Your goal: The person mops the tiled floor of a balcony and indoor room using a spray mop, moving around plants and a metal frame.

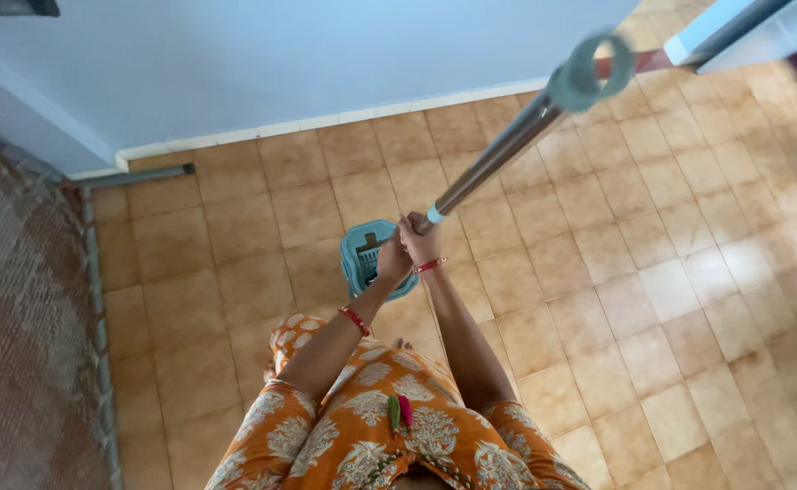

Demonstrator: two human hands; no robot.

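Setting: domestic interior, a room in a home. Evidence: floor [652,299] of square orange-tan ceramic tiles; plain pale blue wall [262,63] with white tiled skirting [326,120]; woven mat [17,327] along the left edge; teal plastic mop bucket [368,259] standing on the tiles; metal mop handle [498,156] with teal end loop.

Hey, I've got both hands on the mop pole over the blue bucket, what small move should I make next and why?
Probably a short push straight down. Both hands, left hand and right hand, are clamped low on the metal mop pole, whose lower end is hidden behind them right above the teal bucket. The mop head seems to sit in the bucket's basket, though it isn't visible.
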